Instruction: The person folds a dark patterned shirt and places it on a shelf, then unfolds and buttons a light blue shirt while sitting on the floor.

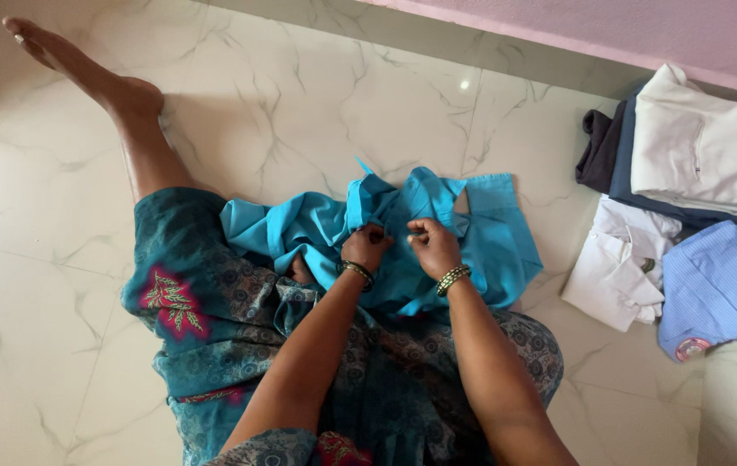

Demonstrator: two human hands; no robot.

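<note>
A crumpled turquoise shirt (489, 233) lies on the marble floor and partly over my lap. My left hand (367, 244) and my right hand (432, 245) are close together at its middle, each pinching a fold of the cloth between closed fingers. Both wrists wear beaded bangles. My teal patterned dress (204, 302) covers my legs, and my left leg (118, 103) stretches out bare toward the upper left.
To the right lie folded clothes: a white garment on dark ones (696, 147), a white shirt (623, 267) and a light blue shirt (718, 285). A pink wall base (558, 34) runs along the top. White marble floor (32, 285) spreads to the left.
</note>
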